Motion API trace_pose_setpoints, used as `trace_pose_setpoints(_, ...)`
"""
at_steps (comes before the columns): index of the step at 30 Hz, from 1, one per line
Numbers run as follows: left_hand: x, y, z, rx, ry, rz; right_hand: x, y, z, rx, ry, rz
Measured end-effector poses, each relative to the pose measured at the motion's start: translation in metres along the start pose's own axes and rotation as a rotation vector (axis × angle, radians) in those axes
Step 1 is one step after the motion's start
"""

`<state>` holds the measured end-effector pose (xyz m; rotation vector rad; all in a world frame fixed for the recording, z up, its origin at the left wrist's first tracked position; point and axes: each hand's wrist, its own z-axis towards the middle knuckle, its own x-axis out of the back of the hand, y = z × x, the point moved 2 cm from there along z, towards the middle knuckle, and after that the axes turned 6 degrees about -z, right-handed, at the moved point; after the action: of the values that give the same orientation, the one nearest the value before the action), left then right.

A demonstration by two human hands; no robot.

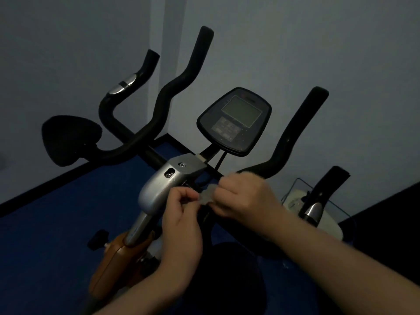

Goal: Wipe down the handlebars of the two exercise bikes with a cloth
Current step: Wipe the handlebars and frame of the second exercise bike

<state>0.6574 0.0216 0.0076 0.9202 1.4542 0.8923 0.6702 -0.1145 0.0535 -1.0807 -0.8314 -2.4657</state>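
A small grey cloth [208, 194] is pinched between my left hand [181, 214] and my right hand [244, 197], just below the centre of the near bike's black handlebar [293, 135]. That bar's left arm [179, 80] and right arm rise on either side of the grey console [236, 120]. The silver stem cover [163, 185] sits just left of my left hand. A second black handlebar [127, 87] with a silver sensor pad stands behind at the left. The room is dim.
A black saddle [68, 139] of the far bike lies at the left. An orange frame part [116, 262] with a black knob is below the stem. At the right, another black grip [327, 189] stands before a white object [329, 221]. Blue floor, grey walls.
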Motion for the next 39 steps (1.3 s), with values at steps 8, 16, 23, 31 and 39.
trace_pose_setpoints(8,-0.037,0.015,0.029,-0.136,-0.301,0.255,0.012,0.068,-0.007,-0.372,-0.023,-0.099)
trace_pose_setpoints(16,-0.063,0.012,0.039,-0.314,-0.279,0.556,0.006,0.044,-0.009,-0.457,-0.054,-0.195)
trace_pose_setpoints(23,-0.088,0.008,0.055,-0.259,-0.225,0.508,0.032,0.105,-0.012,-0.698,-0.096,-0.165)
trace_pose_setpoints(31,-0.096,0.0,0.071,-0.154,-0.132,0.423,0.06,0.139,-0.015,-0.712,0.03,0.101)
trace_pose_setpoints(39,-0.139,0.007,0.077,-0.081,-0.245,0.74,0.053,0.161,0.009,-0.884,0.311,0.1)
